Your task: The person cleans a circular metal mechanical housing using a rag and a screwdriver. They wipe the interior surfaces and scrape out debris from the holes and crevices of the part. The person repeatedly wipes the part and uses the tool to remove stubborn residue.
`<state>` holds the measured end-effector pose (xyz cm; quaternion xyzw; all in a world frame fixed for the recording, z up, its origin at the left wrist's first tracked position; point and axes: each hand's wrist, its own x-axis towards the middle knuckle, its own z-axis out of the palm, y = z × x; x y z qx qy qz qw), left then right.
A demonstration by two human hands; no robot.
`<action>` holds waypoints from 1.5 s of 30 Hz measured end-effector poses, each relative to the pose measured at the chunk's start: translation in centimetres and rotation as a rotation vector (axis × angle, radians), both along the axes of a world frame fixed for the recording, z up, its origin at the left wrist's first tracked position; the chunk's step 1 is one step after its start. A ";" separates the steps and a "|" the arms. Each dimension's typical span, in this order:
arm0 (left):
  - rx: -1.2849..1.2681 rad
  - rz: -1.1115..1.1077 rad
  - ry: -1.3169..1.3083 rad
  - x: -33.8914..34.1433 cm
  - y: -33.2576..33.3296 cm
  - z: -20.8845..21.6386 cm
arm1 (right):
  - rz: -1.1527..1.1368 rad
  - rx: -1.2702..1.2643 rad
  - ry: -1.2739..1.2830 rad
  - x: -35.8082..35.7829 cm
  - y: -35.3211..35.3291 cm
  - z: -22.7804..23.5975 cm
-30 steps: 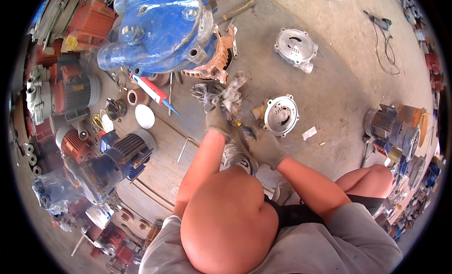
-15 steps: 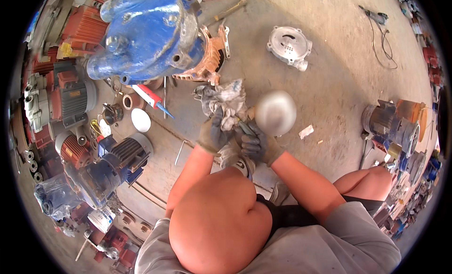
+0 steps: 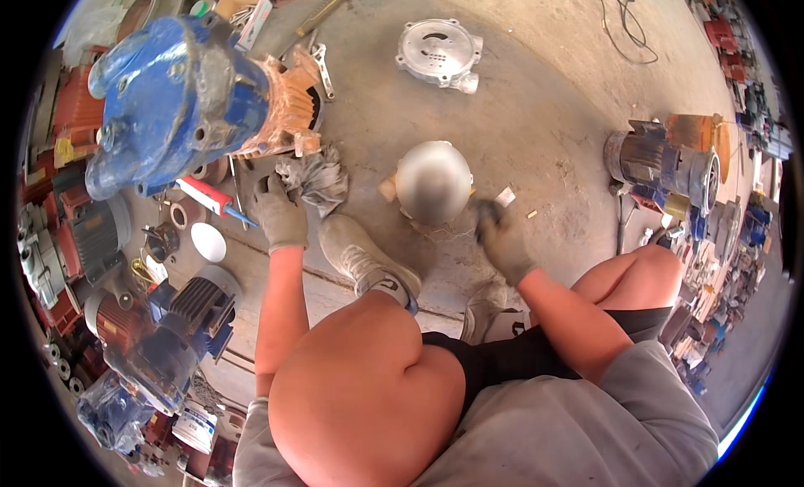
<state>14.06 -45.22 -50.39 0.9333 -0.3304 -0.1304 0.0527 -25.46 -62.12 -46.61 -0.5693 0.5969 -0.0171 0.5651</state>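
My left hand (image 3: pixel 279 212), in a grey work glove, is at the left edge of a crumpled grey rag (image 3: pixel 322 181). Its fingers look closed on the cloth, partly hidden by the hand itself. The gloved right hand (image 3: pixel 504 240) hovers low over the floor, just right of a round, shiny metal dome (image 3: pixel 434 181). Motion smears its dark fingertips, so whether they hold anything does not show. Beyond the dome lies a flat, round cast metal cover (image 3: pixel 439 53) with bolt lugs and a side outlet.
A large blue machine housing (image 3: pixel 172 102) with a rusty orange end stands at the left. Near it lie a wrench (image 3: pixel 322 71) and a red-and-white tube (image 3: pixel 205 194) with a blue nozzle. Motors (image 3: pixel 662 160) stand at the right. My shoe (image 3: pixel 356 251) is between my hands.
My hands have moved apart. The left went left with the rag, while the right moved right, away from the cloth. The view has shifted, so floor items appear further left.
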 end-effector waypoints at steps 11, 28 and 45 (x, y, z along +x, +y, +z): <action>-0.096 -0.054 0.001 -8.4 -3.5 4.3 | 0.367 -0.729 0.550 -4.6 -6.0 -5.1; -0.028 -0.398 1.129 -8.4 -12.8 -9.3 | -0.080 0.059 0.223 3.7 1.9 -8.5; -0.949 0.004 1.320 -9.2 -12.1 28.1 | 0.343 -0.809 -0.302 4.0 -8.5 29.0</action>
